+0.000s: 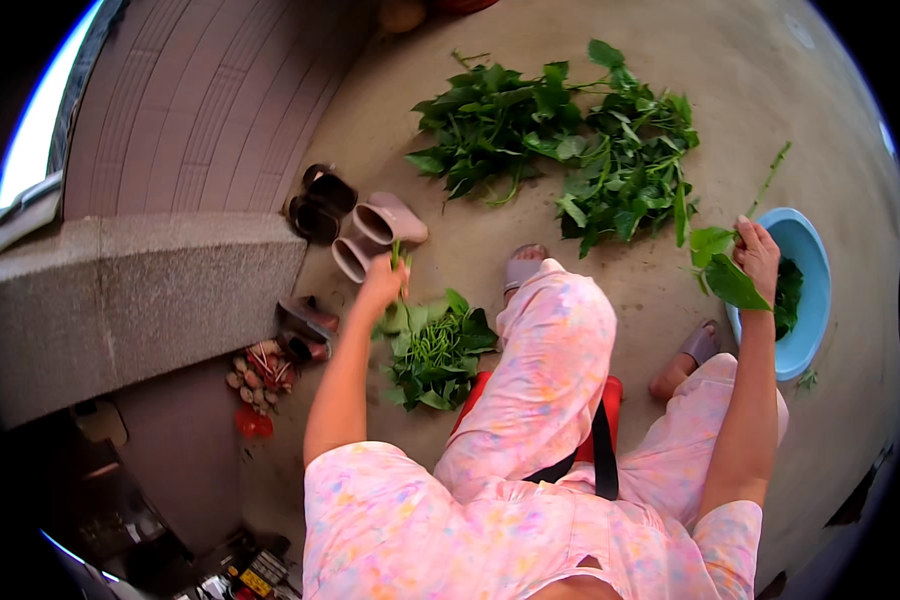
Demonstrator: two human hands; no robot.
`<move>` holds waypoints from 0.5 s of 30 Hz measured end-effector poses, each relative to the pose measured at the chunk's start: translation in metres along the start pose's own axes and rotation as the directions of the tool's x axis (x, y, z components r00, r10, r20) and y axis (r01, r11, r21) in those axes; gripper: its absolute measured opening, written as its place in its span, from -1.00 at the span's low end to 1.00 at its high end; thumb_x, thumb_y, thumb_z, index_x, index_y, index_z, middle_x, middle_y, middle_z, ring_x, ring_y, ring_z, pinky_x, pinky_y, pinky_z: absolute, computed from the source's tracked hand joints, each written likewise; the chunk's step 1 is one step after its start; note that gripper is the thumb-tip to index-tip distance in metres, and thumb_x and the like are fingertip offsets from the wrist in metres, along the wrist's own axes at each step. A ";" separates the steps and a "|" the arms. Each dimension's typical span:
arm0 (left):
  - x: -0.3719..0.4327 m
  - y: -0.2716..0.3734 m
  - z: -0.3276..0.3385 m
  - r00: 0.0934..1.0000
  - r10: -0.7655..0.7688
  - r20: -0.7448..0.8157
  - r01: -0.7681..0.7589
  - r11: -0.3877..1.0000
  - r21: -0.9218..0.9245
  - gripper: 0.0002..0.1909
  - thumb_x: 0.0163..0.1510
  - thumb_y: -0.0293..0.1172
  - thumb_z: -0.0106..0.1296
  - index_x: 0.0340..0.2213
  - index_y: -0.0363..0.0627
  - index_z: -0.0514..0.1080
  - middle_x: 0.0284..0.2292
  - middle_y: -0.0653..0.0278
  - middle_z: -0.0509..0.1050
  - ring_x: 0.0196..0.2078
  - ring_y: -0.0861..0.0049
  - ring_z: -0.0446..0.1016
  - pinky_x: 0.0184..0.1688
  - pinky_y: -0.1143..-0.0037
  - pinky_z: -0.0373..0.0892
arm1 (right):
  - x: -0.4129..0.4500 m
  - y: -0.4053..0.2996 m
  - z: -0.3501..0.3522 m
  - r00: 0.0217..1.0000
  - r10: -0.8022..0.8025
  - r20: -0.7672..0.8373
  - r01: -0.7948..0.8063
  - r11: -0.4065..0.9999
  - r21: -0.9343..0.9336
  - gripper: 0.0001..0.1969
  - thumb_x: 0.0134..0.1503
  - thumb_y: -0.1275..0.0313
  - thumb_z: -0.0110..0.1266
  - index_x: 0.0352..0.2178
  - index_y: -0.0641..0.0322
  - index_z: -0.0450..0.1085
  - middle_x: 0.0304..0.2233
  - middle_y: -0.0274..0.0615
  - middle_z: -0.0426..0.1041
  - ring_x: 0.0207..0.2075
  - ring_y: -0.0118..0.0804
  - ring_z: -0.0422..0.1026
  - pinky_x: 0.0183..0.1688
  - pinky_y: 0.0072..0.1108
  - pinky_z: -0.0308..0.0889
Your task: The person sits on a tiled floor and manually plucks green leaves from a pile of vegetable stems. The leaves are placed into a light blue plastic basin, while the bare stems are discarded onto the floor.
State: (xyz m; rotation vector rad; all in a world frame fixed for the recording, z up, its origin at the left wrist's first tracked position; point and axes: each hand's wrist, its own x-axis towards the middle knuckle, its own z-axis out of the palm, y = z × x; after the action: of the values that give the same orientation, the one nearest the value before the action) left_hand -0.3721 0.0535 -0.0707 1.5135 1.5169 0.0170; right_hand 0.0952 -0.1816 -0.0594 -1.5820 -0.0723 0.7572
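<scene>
My left hand [387, 282] is closed around a small bunch of green leafy stems [399, 259], above a small heap of leaves and stems [439, 349] on the floor. On the right, my right hand [757, 251] pinches a green stem [771, 176] with broad leaves hanging below it. That hand is over the near-left side of a light blue plastic basin [816, 300], which has green leaves [787, 296] inside. A larger spread of leafy stems [499, 124] lies on the floor beyond my feet.
Pink boots [390, 217] and dark footwear [322, 202] stand on the left by a concrete ledge [195, 300]. Another pair of shoes [306, 328] and a pile of round bulbs or roots [259, 375] lie nearer. A red seat [611, 397] is beneath me.
</scene>
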 end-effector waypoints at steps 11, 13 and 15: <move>-0.076 -0.239 0.044 0.835 -0.550 -0.028 0.549 0.835 -0.013 -0.90 -0.18 -0.49 -0.02 -0.57 -0.28 0.38 -0.64 0.15 0.39 -0.60 0.37 0.40 -0.57 0.43 0.29 | -0.002 0.005 0.019 0.988 0.053 0.142 -0.032 0.988 -0.150 -0.83 0.01 0.36 -0.01 -0.57 0.23 0.28 -0.78 -0.52 0.08 -0.81 -0.73 -0.01 -0.82 -0.82 -0.12; -0.078 -0.259 0.043 0.851 -0.510 -0.125 0.511 0.859 -0.031 -0.88 -0.22 -0.50 0.02 -0.55 -0.30 0.40 -0.59 0.11 0.43 -0.54 0.30 0.42 -0.50 0.40 0.32 | -0.002 0.008 0.022 0.984 0.064 0.169 -0.037 0.987 -0.155 -0.84 0.01 0.37 -0.01 -0.56 0.23 0.28 -0.77 -0.52 0.08 -0.81 -0.73 -0.01 -0.82 -0.83 -0.12; -0.078 -0.268 0.036 0.863 -0.457 -0.218 0.506 0.768 0.392 -0.81 -0.30 -0.50 0.09 -0.52 -0.32 0.41 -0.49 0.02 0.45 -0.44 0.16 0.42 -0.37 0.33 0.33 | -0.002 0.009 0.022 0.982 0.061 0.180 -0.035 0.989 -0.145 -0.83 0.01 0.37 -0.01 -0.57 0.23 0.28 -0.77 -0.53 0.09 -0.81 -0.73 -0.02 -0.82 -0.83 -0.12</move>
State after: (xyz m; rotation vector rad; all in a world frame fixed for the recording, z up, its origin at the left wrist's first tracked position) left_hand -0.5726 -0.0902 -0.2058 1.4212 2.0668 -0.5935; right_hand 0.0792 -0.1649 -0.0664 -1.6484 -0.2274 0.9529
